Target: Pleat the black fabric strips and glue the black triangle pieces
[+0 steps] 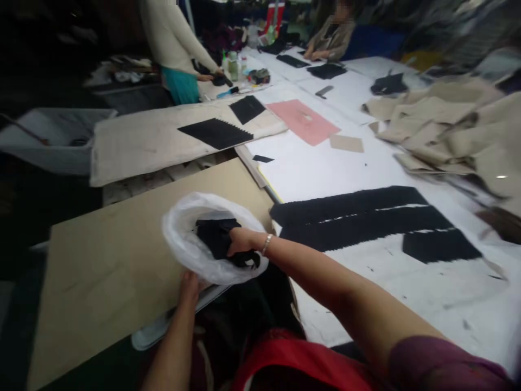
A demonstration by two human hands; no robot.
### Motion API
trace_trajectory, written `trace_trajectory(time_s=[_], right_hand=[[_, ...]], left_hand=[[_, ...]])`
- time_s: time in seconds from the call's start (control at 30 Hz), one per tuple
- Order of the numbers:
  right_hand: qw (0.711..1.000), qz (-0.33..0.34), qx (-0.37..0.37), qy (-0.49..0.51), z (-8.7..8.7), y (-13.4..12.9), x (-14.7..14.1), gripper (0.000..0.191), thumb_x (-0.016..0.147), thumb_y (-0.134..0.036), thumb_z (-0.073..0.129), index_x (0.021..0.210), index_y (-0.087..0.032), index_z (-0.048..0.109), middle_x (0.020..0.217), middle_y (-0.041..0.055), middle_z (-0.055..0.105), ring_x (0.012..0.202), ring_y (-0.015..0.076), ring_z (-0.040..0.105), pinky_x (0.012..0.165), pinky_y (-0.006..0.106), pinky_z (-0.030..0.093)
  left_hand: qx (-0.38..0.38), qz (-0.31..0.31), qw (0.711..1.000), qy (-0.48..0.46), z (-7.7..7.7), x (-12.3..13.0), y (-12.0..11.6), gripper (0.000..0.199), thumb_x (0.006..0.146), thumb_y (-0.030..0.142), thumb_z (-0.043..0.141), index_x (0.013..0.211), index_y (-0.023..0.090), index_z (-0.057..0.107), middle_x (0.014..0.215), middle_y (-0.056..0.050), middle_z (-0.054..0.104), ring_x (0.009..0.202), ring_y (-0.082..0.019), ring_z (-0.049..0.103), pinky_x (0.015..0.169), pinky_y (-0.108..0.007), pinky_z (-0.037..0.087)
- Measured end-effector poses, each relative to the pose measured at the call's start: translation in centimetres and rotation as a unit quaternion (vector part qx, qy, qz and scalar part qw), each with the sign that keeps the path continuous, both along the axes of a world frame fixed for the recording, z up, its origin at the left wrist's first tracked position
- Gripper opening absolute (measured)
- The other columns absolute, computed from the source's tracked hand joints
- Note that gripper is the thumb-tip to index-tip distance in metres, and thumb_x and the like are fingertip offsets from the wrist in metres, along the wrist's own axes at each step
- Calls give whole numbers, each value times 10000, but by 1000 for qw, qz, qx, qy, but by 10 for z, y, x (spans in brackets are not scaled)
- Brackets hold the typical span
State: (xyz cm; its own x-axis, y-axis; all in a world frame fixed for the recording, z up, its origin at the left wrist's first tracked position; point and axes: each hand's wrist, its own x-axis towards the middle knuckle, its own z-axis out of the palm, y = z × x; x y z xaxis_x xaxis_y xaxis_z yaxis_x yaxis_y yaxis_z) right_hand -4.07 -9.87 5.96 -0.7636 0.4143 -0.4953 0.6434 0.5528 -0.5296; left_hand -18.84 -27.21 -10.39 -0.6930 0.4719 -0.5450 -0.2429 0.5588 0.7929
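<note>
A white plastic bag [175, 231] stands with its mouth wide, its rim folded outward, beside the white table. Black fabric pieces [217, 236] lie inside it. My right hand [243, 240], with a bracelet at the wrist, reaches into the bag's mouth, its fingers closed on the black fabric. At the bag's near left side, my left hand [189, 286] grips the outside below the rim; some of its fingers are hidden. To the right, long black fabric strips [358, 217] lie side by side on the table, with a shorter black piece [442, 244] at their near end.
A tan board [109, 244] lies under and left of the bag. Beyond it, a pale board [142, 136] carries black cut pieces [220, 133]. A pink sheet [303, 120] and heaped beige fabric [456, 125] rest on the white table [293, 174]. Two people work at the far side.
</note>
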Motion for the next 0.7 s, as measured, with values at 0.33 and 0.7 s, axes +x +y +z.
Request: trace_trajectory(time_s=[0.33, 0.7], right_hand=[[953, -185, -188, 149, 22, 11, 63, 240, 579, -246, 688, 772, -104, 667, 711, 21, 655, 655, 148, 591, 597, 227, 468], [908, -188, -281, 246, 31, -5, 187, 319, 594, -362, 711, 771, -107, 641, 713, 11, 628, 654, 138, 569, 625, 253, 468]], left_hand=[[36, 122, 989, -71, 10, 17, -32, 153, 769, 335, 518, 820, 191, 515, 764, -6, 561, 652, -130, 564, 576, -263, 481], [127, 4, 983, -133, 80, 167, -60, 425, 635, 536, 650, 820, 157, 606, 719, -40, 612, 644, -139, 593, 534, -228, 452]])
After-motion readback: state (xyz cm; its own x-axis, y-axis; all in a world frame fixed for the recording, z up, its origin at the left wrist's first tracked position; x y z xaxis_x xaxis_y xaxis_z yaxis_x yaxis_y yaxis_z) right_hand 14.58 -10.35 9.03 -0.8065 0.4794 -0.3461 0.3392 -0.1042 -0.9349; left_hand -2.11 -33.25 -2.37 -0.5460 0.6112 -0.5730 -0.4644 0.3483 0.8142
